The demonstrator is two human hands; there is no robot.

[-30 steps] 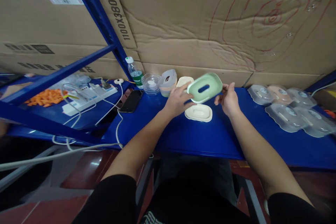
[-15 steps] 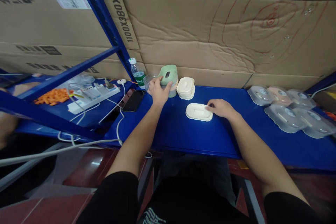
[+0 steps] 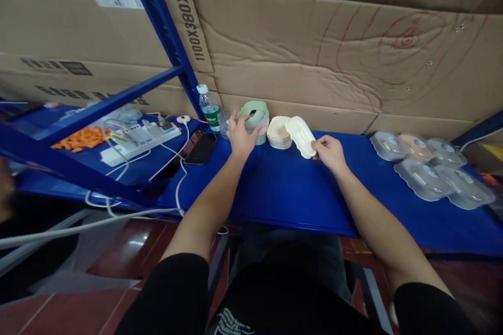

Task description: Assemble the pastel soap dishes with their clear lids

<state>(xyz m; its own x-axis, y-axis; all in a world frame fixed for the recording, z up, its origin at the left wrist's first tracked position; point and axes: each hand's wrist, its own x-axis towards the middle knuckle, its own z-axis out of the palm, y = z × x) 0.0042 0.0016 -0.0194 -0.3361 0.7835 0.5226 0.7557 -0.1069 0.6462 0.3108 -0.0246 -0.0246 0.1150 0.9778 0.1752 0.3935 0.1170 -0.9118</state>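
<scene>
My left hand (image 3: 240, 138) reaches to the back of the blue shelf (image 3: 298, 193) and its fingers rest on a pale green box part (image 3: 253, 112) that tops a small stack of similar parts. My right hand (image 3: 329, 153) pinches a cream oval lid (image 3: 301, 136) by its right edge and holds it tilted, lifted off the shelf. The lid hangs just beside a low stack of cream lids (image 3: 279, 132) against the cardboard wall.
A water bottle (image 3: 209, 108) and a clear plastic cup stand left of the green stack. A black phone (image 3: 201, 147), a white power strip (image 3: 135, 142) with cables and orange bits (image 3: 80, 138) lie further left. Several clear lids (image 3: 428, 167) lie at the right.
My left hand carried the green part from mid-shelf to the stack at the back. My right hand went down to the cream lid, picked it up and moved it toward the cream stack.
</scene>
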